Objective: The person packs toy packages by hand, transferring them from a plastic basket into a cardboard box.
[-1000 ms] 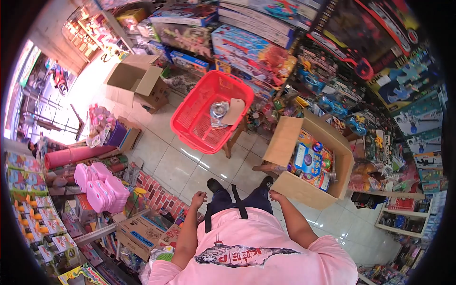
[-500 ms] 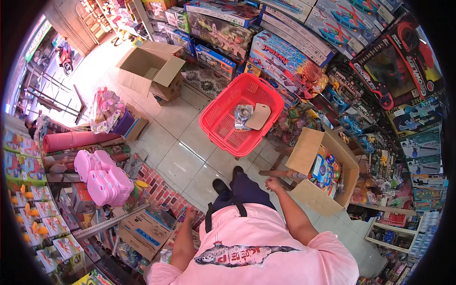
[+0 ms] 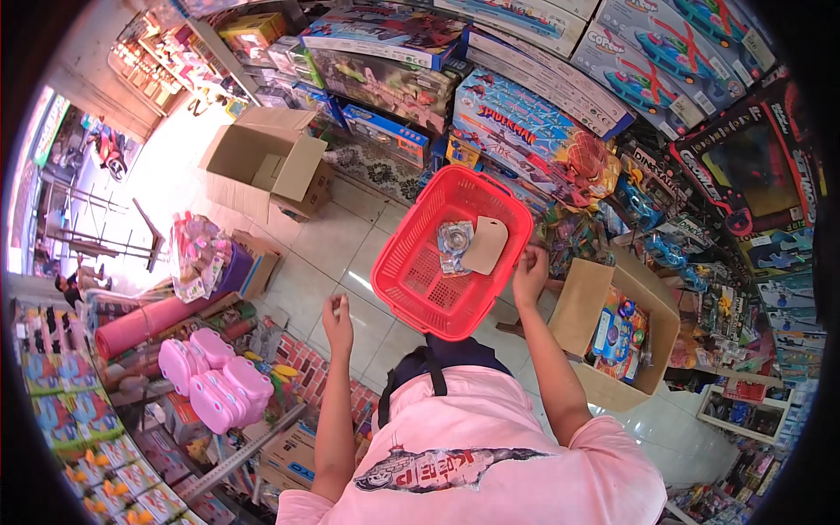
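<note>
In front of my body is a red plastic basket (image 3: 385, 262) with slatted sides. Inside it lie a small clear-and-silver package (image 3: 454, 247) and a tan piece of card (image 3: 485, 246). To the basket's right my right hand (image 3: 530, 278) is raised, its fingertips right at the rim, fingers loosely bent and holding nothing visible. My left hand (image 3: 338, 325) hangs over the tiles on the basket's left, apart from it, with loosely extended fingers and nothing in them.
An open carton (image 3: 302, 171) stands back left; another carton (image 3: 643, 299) with packaged toys is at right. Pink cases (image 3: 229, 398) and a pink roll (image 3: 144, 326) lie at left. Boxed toys (image 3: 525, 122) line the back shelves, with tiled floor (image 3: 350, 241) between.
Both hands have moved forward and up, the right one reaching the basket's right rim. The basket appears lower and closer to my body as the view shifts.
</note>
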Demonstrator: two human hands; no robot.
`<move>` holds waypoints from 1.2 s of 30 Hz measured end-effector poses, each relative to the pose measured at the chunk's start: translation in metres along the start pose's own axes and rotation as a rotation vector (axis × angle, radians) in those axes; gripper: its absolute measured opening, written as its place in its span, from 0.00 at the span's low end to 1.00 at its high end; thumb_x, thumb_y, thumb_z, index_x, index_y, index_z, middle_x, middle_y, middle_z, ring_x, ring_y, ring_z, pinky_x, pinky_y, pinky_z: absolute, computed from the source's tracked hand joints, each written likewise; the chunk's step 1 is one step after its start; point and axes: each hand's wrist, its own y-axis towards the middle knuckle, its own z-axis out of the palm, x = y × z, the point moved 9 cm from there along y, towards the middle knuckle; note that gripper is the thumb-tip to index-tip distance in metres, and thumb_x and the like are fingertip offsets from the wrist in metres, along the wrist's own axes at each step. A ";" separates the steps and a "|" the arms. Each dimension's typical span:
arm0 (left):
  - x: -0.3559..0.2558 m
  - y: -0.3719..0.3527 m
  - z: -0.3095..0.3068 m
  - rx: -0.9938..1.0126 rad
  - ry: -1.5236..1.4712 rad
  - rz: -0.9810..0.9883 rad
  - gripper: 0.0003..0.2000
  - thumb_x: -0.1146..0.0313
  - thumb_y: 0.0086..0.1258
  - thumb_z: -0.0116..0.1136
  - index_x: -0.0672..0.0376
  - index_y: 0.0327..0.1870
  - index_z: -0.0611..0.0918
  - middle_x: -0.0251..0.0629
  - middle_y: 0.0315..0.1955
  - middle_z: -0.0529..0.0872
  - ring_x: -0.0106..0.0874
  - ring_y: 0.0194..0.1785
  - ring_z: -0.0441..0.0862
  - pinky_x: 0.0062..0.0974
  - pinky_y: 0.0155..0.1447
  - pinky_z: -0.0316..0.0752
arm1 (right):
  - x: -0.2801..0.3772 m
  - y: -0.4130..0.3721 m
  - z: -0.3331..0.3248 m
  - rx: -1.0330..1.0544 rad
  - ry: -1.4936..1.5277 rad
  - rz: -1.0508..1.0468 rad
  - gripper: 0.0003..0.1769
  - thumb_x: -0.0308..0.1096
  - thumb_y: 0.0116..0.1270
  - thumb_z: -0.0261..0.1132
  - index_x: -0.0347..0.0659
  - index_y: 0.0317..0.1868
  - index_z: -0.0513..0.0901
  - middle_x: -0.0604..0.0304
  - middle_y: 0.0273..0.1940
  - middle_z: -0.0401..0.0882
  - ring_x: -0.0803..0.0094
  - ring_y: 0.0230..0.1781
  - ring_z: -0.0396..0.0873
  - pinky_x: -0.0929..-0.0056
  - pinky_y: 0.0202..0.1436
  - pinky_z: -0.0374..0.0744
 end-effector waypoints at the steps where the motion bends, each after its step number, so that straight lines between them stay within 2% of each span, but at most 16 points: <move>1: -0.034 0.012 0.006 -0.043 -0.028 0.054 0.11 0.64 0.76 0.55 0.64 0.46 0.81 0.38 0.35 0.85 0.26 0.40 0.80 0.27 0.46 0.74 | 0.017 0.008 0.007 -0.005 0.001 0.013 0.08 0.24 0.64 0.60 0.38 0.43 0.79 0.55 0.36 0.79 0.62 0.38 0.80 0.66 0.45 0.78; 3: -0.079 0.032 0.037 0.041 -0.035 0.152 0.11 0.63 0.76 0.55 0.64 0.46 0.80 0.39 0.36 0.85 0.27 0.41 0.80 0.28 0.47 0.74 | 0.053 0.022 0.029 0.060 0.083 -0.126 0.09 0.25 0.63 0.62 0.38 0.45 0.79 0.54 0.39 0.77 0.62 0.40 0.79 0.65 0.47 0.77; 5: -0.101 0.040 0.074 0.131 -0.044 0.239 0.12 0.63 0.76 0.55 0.64 0.46 0.80 0.40 0.37 0.85 0.29 0.42 0.81 0.28 0.48 0.74 | 0.054 0.024 0.060 0.132 0.105 -0.097 0.10 0.25 0.63 0.63 0.38 0.46 0.79 0.57 0.38 0.78 0.66 0.38 0.79 0.67 0.45 0.77; 7: -0.102 0.043 0.132 0.402 -0.096 0.212 0.13 0.63 0.76 0.55 0.65 0.50 0.80 0.44 0.39 0.85 0.32 0.44 0.82 0.29 0.50 0.75 | 0.039 0.024 0.092 0.200 0.126 -0.067 0.11 0.25 0.63 0.63 0.38 0.47 0.79 0.59 0.37 0.79 0.69 0.36 0.79 0.69 0.43 0.77; 11: -0.060 0.050 0.219 0.616 -0.033 0.168 0.15 0.61 0.77 0.53 0.65 0.53 0.79 0.46 0.40 0.86 0.35 0.46 0.82 0.30 0.52 0.75 | -0.056 0.003 0.169 0.495 -0.003 0.264 0.15 0.31 0.64 0.64 0.36 0.50 0.79 0.48 0.45 0.82 0.56 0.48 0.81 0.61 0.51 0.77; 13: -0.016 0.052 0.256 0.754 0.065 -0.033 0.20 0.56 0.79 0.50 0.65 0.57 0.78 0.45 0.49 0.85 0.35 0.57 0.81 0.30 0.62 0.71 | -0.083 -0.005 0.188 0.587 -0.095 0.381 0.18 0.32 0.64 0.64 0.35 0.53 0.79 0.42 0.49 0.81 0.50 0.54 0.80 0.57 0.55 0.77; 15: 0.001 0.055 0.276 0.789 0.133 -0.077 0.21 0.56 0.78 0.49 0.65 0.58 0.78 0.48 0.49 0.85 0.39 0.57 0.81 0.32 0.62 0.72 | -0.102 -0.021 0.207 0.764 -0.253 0.442 0.22 0.36 0.64 0.63 0.36 0.57 0.78 0.39 0.53 0.79 0.46 0.57 0.77 0.55 0.60 0.75; 18: 0.046 0.060 0.304 0.822 0.185 -0.135 0.22 0.55 0.77 0.49 0.64 0.62 0.76 0.54 0.54 0.82 0.44 0.62 0.78 0.35 0.65 0.70 | -0.118 -0.029 0.222 0.632 -0.103 0.388 0.23 0.37 0.68 0.62 0.34 0.59 0.75 0.42 0.54 0.80 0.46 0.56 0.77 0.60 0.61 0.74; 20: 0.064 0.065 0.319 0.823 0.170 -0.154 0.23 0.55 0.77 0.49 0.63 0.65 0.75 0.55 0.59 0.79 0.46 0.66 0.74 0.36 0.69 0.67 | -0.111 -0.031 0.225 0.682 -0.034 0.502 0.28 0.39 0.67 0.63 0.34 0.63 0.73 0.41 0.60 0.75 0.47 0.62 0.73 0.61 0.66 0.70; 22: 0.074 0.065 0.329 0.873 0.139 -0.196 0.25 0.56 0.77 0.49 0.61 0.69 0.72 0.53 0.70 0.68 0.46 0.74 0.63 0.36 0.74 0.60 | -0.110 -0.032 0.222 0.684 -0.290 0.494 0.30 0.40 0.66 0.64 0.34 0.65 0.71 0.41 0.64 0.71 0.48 0.66 0.69 0.61 0.70 0.67; 25: 0.075 0.069 0.335 0.851 0.275 -0.096 0.26 0.56 0.75 0.51 0.60 0.70 0.71 0.52 0.71 0.64 0.47 0.74 0.61 0.38 0.74 0.60 | -0.106 -0.030 0.224 0.697 -0.329 0.464 0.31 0.40 0.65 0.65 0.34 0.66 0.71 0.39 0.66 0.67 0.47 0.68 0.65 0.60 0.72 0.65; 29: 0.063 0.064 0.331 0.817 0.284 -0.137 0.27 0.55 0.73 0.55 0.60 0.69 0.72 0.56 0.65 0.67 0.47 0.71 0.63 0.38 0.72 0.63 | -0.104 -0.035 0.225 0.670 -0.319 0.431 0.30 0.39 0.62 0.66 0.37 0.64 0.72 0.34 0.62 0.69 0.42 0.65 0.68 0.56 0.68 0.70; 31: 0.038 0.070 0.317 0.648 0.398 0.082 0.27 0.54 0.71 0.58 0.60 0.66 0.72 0.54 0.58 0.72 0.43 0.61 0.72 0.36 0.67 0.68 | -0.103 -0.037 0.225 0.645 -0.309 0.460 0.29 0.40 0.62 0.66 0.36 0.62 0.73 0.34 0.61 0.70 0.43 0.65 0.69 0.56 0.67 0.70; 32: 0.034 0.070 0.314 0.649 0.401 0.082 0.27 0.54 0.71 0.58 0.60 0.66 0.72 0.54 0.58 0.72 0.43 0.61 0.72 0.36 0.67 0.68 | -0.102 -0.039 0.223 0.646 -0.307 0.462 0.29 0.40 0.62 0.66 0.36 0.62 0.73 0.34 0.61 0.70 0.43 0.65 0.69 0.56 0.67 0.70; 34: 0.032 0.056 0.314 0.810 -0.085 -0.347 0.26 0.59 0.70 0.62 0.60 0.63 0.67 0.49 0.54 0.75 0.39 0.56 0.77 0.31 0.61 0.72 | -0.078 -0.038 0.213 0.636 -0.097 0.522 0.26 0.38 0.64 0.66 0.34 0.59 0.75 0.37 0.59 0.71 0.43 0.61 0.73 0.55 0.64 0.72; 36: 0.002 0.056 0.304 0.746 -0.198 -0.205 0.27 0.61 0.70 0.64 0.61 0.63 0.64 0.47 0.53 0.76 0.37 0.55 0.78 0.30 0.59 0.73 | -0.054 -0.036 0.203 0.618 0.058 0.544 0.23 0.37 0.66 0.65 0.34 0.58 0.76 0.39 0.57 0.73 0.44 0.58 0.75 0.57 0.62 0.73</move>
